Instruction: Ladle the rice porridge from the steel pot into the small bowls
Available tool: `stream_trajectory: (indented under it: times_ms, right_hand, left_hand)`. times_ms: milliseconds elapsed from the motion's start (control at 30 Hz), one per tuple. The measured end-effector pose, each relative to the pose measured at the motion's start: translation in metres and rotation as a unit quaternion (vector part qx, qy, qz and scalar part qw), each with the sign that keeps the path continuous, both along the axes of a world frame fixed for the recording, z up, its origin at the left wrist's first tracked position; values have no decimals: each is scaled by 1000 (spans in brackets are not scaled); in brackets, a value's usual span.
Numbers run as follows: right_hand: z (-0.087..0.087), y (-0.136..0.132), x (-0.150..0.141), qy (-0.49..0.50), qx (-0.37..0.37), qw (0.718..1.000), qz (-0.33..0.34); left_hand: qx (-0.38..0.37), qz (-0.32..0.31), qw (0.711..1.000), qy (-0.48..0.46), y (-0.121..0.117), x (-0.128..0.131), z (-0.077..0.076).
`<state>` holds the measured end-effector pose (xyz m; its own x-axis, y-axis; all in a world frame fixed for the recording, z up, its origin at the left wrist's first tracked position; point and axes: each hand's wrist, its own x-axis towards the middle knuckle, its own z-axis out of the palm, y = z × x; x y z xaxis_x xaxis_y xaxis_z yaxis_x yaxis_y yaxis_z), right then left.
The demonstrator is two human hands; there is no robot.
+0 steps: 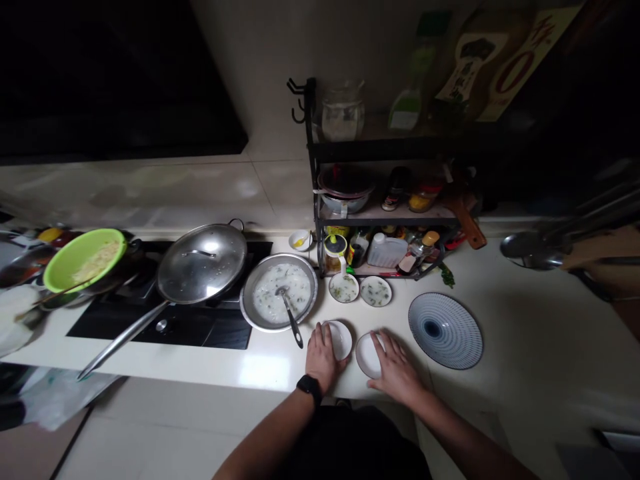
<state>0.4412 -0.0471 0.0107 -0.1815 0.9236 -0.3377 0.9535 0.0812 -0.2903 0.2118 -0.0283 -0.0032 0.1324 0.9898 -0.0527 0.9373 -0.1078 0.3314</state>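
My left hand [323, 361] grips a small white bowl [342, 341] by its left and near rim, fingers on one side and thumb on the other. Just to the right, my right hand [397, 371] clasps a second small white bowl [367, 357] from its right side. Both bowls stand on the white counter, and no food shows in them. Behind them sit two small dishes, a left dish [343, 289] and a right dish [375, 291], holding pale liquid with green bits. A metal basin [245, 303] of milky mixture, with a black-handled ladle [290, 313] resting in it, stands to the left.
A large blue-patterned bowl [457, 337] stands at right. At left, a lidded pan [203, 260] sits on the black stove [210, 333], its handle past the counter edge. Farther left is a green basin [59, 270]. A black rack [360, 219] with jars and bottles stands behind.
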Motion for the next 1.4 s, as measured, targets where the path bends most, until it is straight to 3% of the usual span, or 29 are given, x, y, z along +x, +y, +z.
stream_trajectory:
  times_ms: [100, 233, 367, 467, 767, 933, 1400]
  right_hand:
    - [15, 32, 9, 13, 23, 999, -43]
    - [29, 110, 21, -18, 65, 988, -139]
    - [23, 164, 21, -59, -7, 985, -160]
    - [14, 176, 16, -57, -15, 987, -146]
    - [11, 171, 5, -33, 43, 989, -139]
    - [13, 167, 6, -39, 38, 990, -129]
    - [8, 146, 5, -18, 44, 992, -118]
  left_hand:
    - [-5, -3, 1000, -4, 13, -3, 11]
    - [-9, -10, 1000, -21, 77, 4, 28]
    - [-72, 5, 997, -10, 146, 28, 33]
    - [-91, 4, 996, 0, 167, 44, 29]
    - [-84, 39, 996, 11, 167, 57, 17]
    - [-62, 29, 997, 21, 162, 57, 16]
    - [-90, 18, 996, 11, 139, 50, 13]
